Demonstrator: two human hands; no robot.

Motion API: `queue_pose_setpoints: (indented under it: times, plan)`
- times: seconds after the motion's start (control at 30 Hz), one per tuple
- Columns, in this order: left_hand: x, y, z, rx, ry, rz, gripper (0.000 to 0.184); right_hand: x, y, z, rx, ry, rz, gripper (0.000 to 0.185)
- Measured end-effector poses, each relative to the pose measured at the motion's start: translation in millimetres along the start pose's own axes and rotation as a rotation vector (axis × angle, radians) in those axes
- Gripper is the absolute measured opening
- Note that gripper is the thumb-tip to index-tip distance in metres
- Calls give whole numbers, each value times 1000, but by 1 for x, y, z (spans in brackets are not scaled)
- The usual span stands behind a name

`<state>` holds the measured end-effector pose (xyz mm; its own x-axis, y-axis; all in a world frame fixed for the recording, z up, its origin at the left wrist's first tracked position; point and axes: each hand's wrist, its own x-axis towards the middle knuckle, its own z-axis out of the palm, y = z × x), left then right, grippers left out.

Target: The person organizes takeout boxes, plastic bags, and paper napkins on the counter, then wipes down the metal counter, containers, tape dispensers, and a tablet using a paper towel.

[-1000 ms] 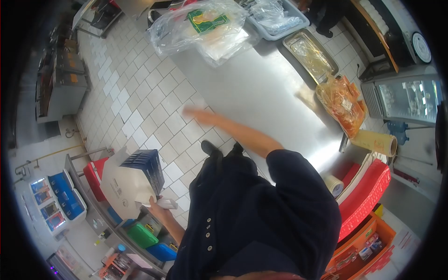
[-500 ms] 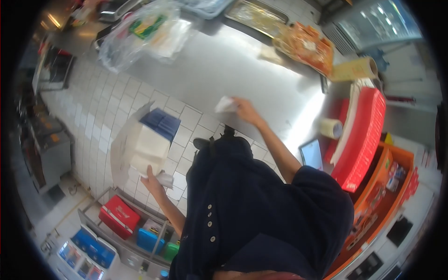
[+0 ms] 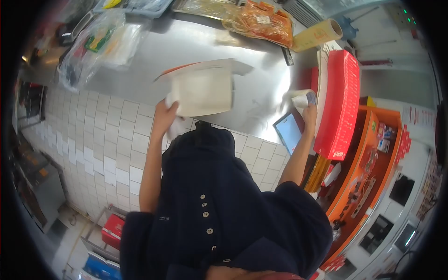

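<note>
My left hand (image 3: pixel 165 114) is closed on the near left corner of an open, pale cardboard box (image 3: pixel 203 93). A crumpled white tissue or cloth (image 3: pixel 176 127) is bunched in that same hand. The box is over the near part of the steel table (image 3: pixel 186 44), flaps spread, one edge orange; whether it touches the steel I cannot tell. At the right, my right hand (image 3: pixel 310 114) has its fingers around a pale roll of tape (image 3: pixel 301 98). Just left of that hand lies a tablet (image 3: pixel 288 132) with a lit screen.
Red flattened cardboard (image 3: pixel 339 105) is stacked at the right, beside an orange shelf unit (image 3: pixel 368 154). A yellow roll (image 3: pixel 319 35), an orange package (image 3: pixel 261 21) and a metal tray (image 3: pixel 205 8) line the back. Clear plastic bags (image 3: pixel 100 46) lie at the left.
The box has moved from above the floor at left to over the table. My right hand has gone right to the tape roll; the white piece it held is gone from it. The view has turned.
</note>
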<state>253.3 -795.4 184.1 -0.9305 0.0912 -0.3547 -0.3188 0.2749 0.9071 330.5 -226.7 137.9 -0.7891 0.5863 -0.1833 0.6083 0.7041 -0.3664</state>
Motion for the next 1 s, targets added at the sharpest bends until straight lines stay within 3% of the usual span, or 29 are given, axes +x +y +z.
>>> queue_pose_setpoints:
  times: [0.07,0.1,0.17,0.23,0.33,0.43,0.57,0.67,0.7,0.77,0.83,0.87,0.93,0.97,1.0]
  plan:
    - [27,0,28,124,-39,94,31,1,-2,2,38,87,-98,44]
    - [35,10,42,110,-69,68,32,1,-2,3,80,186,-169,41]
    - [56,23,69,96,-97,45,33,10,-5,-1,132,177,-214,38]
    - [75,22,95,107,-167,23,35,22,3,-6,-29,-249,-92,38]
    - [89,43,128,37,-173,1,36,30,13,14,-25,-195,-137,40]
    - [119,29,170,140,-161,26,37,24,-8,10,167,-184,-271,43]
    - [156,37,236,251,-131,127,41,50,-1,40,171,-89,-366,46]
    - [174,52,264,250,-165,138,41,46,-31,32,331,-193,-208,47]
    - [175,53,269,250,-157,138,41,41,-34,34,332,-197,-216,47]
    - [174,58,270,-94,-329,60,49,32,-32,39,232,14,-356,46]
    - [167,62,255,-215,-371,46,53,16,-23,42,47,158,-403,46]
    - [162,61,245,-328,-437,29,57,-4,-46,29,111,118,-281,47]
    - [150,50,209,-354,-342,53,59,-18,-28,43,61,329,-356,45]
    - [142,41,187,-373,-284,84,60,-38,-43,41,209,335,-330,48]
    - [134,26,158,-453,-239,124,49,-59,-76,32,386,195,-204,51]
